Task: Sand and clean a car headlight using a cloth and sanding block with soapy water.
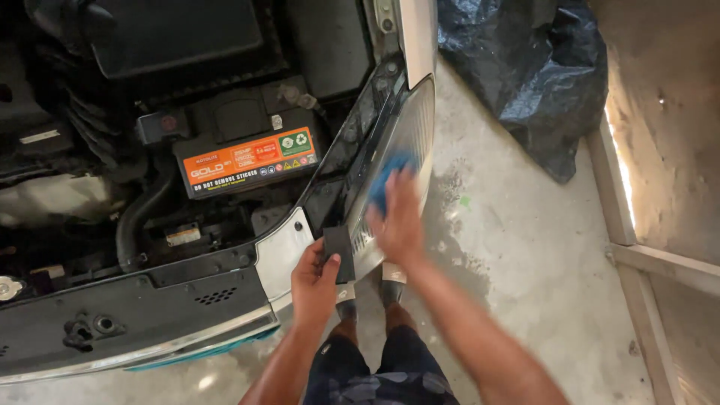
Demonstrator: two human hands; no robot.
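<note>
Blue cloth on the headlight, dark block waiting in the other hand.

The right hand [397,217] lies flat and blurred on the car's headlight lens [409,127], its fingers spread over a blue cloth [386,176] and pressing it to the plastic rather than gripping it; the forearm reaches up from the lower right. Just below and to the left of those fingers, the left hand [315,281] pinches a small dark rectangular block [339,251] between thumb and fingers, held upright at the lens's lower corner. To my eye the wiping goes best with the palm kept flat and the pressure even across the curved lens. Beyond the fingers, under the open bonnet, sits the car battery [247,150]; a dark plastic sheet [532,67] lies on the concrete floor [525,262].
</note>
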